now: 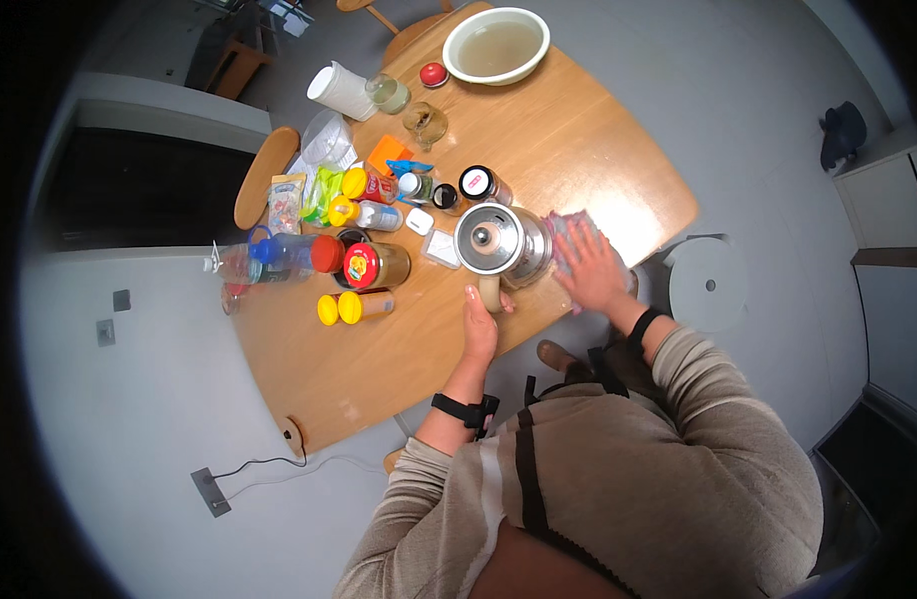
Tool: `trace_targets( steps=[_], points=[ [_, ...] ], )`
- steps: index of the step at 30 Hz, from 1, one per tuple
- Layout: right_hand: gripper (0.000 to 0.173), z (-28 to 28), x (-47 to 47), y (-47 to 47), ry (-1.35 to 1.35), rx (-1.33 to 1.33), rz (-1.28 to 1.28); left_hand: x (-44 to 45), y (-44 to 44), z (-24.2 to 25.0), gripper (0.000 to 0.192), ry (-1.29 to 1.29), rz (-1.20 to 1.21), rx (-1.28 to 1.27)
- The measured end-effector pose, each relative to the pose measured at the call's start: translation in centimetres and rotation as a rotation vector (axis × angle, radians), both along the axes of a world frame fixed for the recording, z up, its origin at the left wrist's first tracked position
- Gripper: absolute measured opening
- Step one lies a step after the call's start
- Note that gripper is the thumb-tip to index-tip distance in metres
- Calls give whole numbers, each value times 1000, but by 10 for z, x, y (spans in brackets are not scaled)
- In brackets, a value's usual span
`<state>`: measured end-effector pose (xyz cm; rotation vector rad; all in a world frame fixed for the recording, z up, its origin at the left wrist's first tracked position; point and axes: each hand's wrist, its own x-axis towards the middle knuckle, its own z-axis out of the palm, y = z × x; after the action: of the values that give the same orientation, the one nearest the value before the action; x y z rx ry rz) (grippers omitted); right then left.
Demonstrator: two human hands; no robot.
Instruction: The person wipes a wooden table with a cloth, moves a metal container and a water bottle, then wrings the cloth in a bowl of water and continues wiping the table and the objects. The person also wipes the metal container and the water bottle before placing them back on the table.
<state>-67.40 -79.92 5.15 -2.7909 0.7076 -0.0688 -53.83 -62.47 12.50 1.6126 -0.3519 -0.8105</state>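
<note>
My left hand point(479, 329) is wrapped around the beige handle of a glass teapot point(537, 251) with a metal-rimmed lid. The teapot is over the table near its front edge; whether its base touches the wood cannot be seen. Just right of it, my right hand point(597, 269) lies flat with spread fingers on a pink and grey cloth point(589, 219), pressing it to the wooden table point(578, 142). A black-lidded jar point(477, 181) stands directly behind the teapot.
On the left are a red-lidded jar point(390, 266), yellow-capped containers point(371, 305), plastic bottles point(286, 251) and a white case point(419, 221). Farther back are a glass cup point(426, 123), a paper roll point(346, 90) and a white basin point(496, 75) holding cloudy water. A round white stool point(705, 299) stands right.
</note>
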Motion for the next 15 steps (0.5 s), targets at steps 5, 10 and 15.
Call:
trace_targets(
  steps=[5, 10, 15],
  points=[
    [66, 4, -24, 11, -54, 5, 157, -1, -2, 8, 73, 12, -2, 2],
    [64, -2, -71, -85, -87, -67, 198, -2, -2, 14, 67, -22, -46, 25],
    [68, 11, -66, -164, 177, 4, -279, -4, -1, 12, 68, -3, -31, 19]
  ],
)
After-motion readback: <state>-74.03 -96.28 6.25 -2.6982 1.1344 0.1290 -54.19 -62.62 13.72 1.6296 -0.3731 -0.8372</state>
